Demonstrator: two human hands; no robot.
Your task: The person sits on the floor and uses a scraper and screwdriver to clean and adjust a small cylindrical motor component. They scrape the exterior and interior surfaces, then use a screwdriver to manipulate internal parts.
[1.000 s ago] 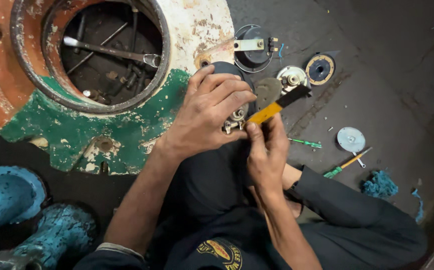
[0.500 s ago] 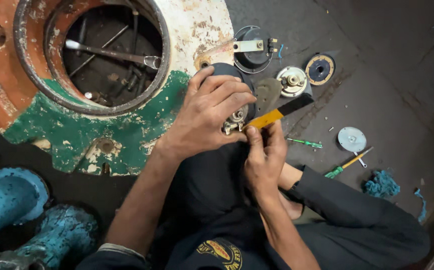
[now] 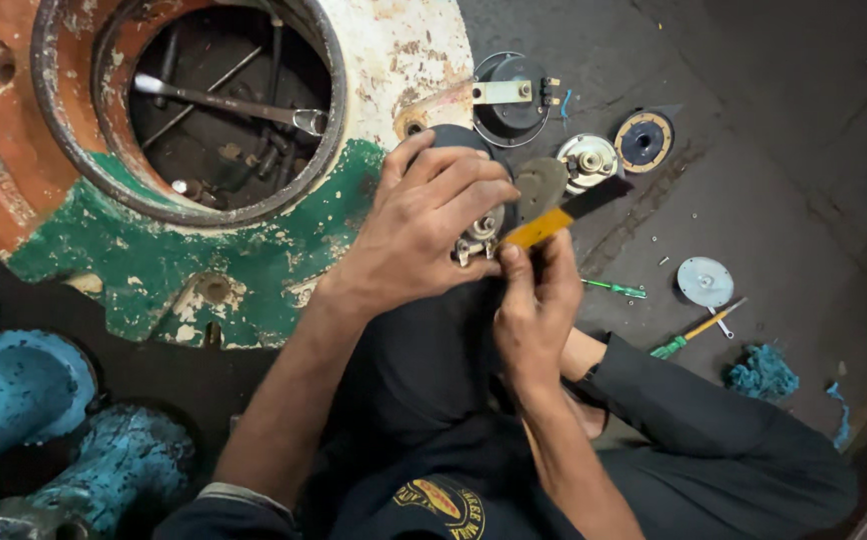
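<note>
The yellow-handled black-tipped tool (image 3: pixel 554 218) has barely shifted since a moment ago. The right hand (image 3: pixel 537 305) pinches its near end with closed fingers. The left hand (image 3: pixel 424 232) curls tight around the small round dark metal part (image 3: pixel 481 232), centre scene, just right of the green-painted flange (image 3: pixel 204 250).

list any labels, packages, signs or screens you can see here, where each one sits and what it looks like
Round emblem patch: on the dark shirt at the bottom edge, between the two forearms; oval, yellow and red with a light ring.
Faint stamped plate mark: on the rusty orange housing at far left; small, slanted, too worn to make out.
No packages, signs or screens in view.
</note>
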